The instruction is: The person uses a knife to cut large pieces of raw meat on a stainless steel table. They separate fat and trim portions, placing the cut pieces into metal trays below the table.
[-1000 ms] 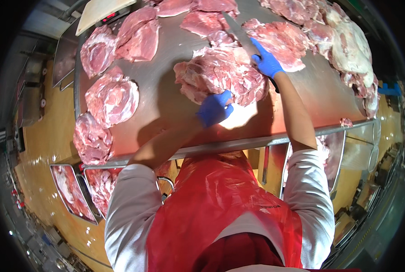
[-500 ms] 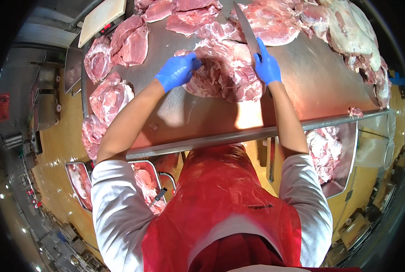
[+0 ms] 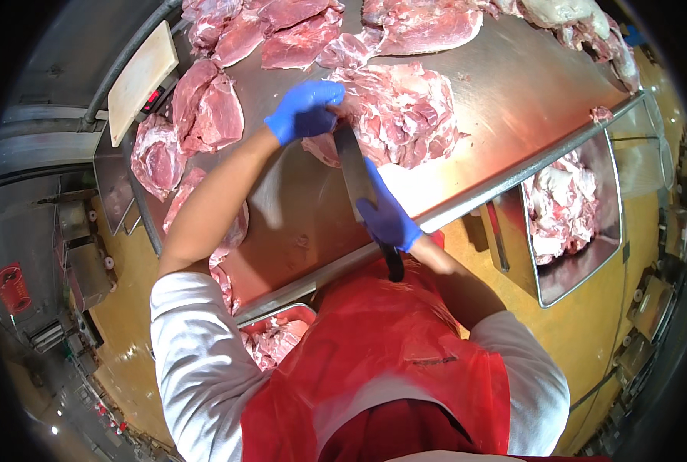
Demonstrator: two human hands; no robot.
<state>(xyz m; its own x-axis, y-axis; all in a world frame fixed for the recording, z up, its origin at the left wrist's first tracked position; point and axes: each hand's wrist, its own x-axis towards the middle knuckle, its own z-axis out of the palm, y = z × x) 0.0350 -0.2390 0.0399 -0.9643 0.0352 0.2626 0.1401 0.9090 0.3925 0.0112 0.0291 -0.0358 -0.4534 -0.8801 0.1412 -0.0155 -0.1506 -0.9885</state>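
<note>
A large piece of raw pink meat (image 3: 405,108) lies on the steel table in front of me. My left hand (image 3: 306,110), in a blue glove, has its fingers curled onto the meat's left edge; the fingertips are partly hidden. My right hand (image 3: 389,209), also blue-gloved, holds a long knife (image 3: 356,173). The blade slants up and left, its tip end beside the meat just below my left hand. The black handle end sticks out below the right hand, over the red apron (image 3: 389,323).
The steel table (image 3: 282,200) has a raised front rim. More meat pieces (image 3: 208,108) lie along its left and far sides. A steel bin of pale trimmings (image 3: 563,204) stands at right. Another meat-filled tub (image 3: 278,339) sits below the front edge. A white-topped scale (image 3: 143,81) is far left.
My right hand has drawn the knife left and toward me, from the meat's right side to its lower left. My left hand stays at the meat's left edge. The whole view has turned slightly.
</note>
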